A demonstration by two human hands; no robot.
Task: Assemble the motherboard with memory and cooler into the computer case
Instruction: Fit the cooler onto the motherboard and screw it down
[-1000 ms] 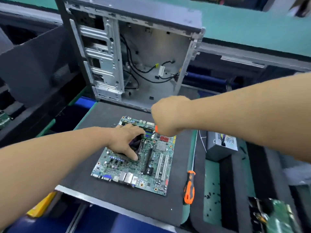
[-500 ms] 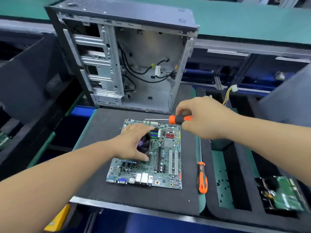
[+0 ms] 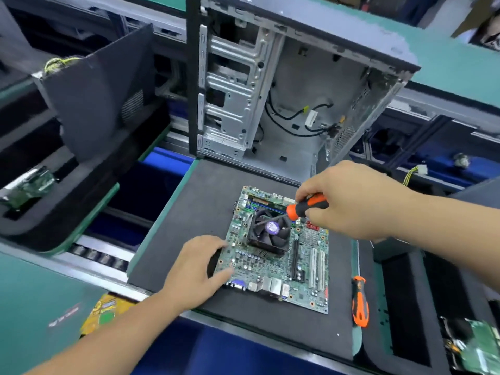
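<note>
**Screwdriver held over the cooler, board steadied at its edge**

The motherboard [image 3: 281, 255] is laid flat on a dark foam mat [image 3: 189, 212] on the desk, and every place below is given from that board. A black cooler [image 3: 267, 231] with a purple hub label is seated on the board's upper middle part. Along the board's far edge a memory stick [image 3: 261, 200] is seen in its slot, partly blurred.

The right hand [image 3: 349, 201] is closed around the orange-and-black handle of a screwdriver [image 3: 300, 208], which is held above the board's far right part; the shaft is slanted down and to the left, and its tip is placed over the cooler fan. Whether the tip touches the fan cannot be told.

The left hand [image 3: 197, 269] is placed at the board's left edge, with the thumb and fingers curled about that edge so that the board is gripped there.

Just beyond the board's far edge the computer case [image 3: 297, 85] is stood upright with its open side turned to the camera; black cables [image 3: 292, 115] are hung inside it. To the right of the board, just off the mat's edge, a second screwdriver [image 3: 359, 301] with an orange handle is laid flat, apart from both hands.
</note>
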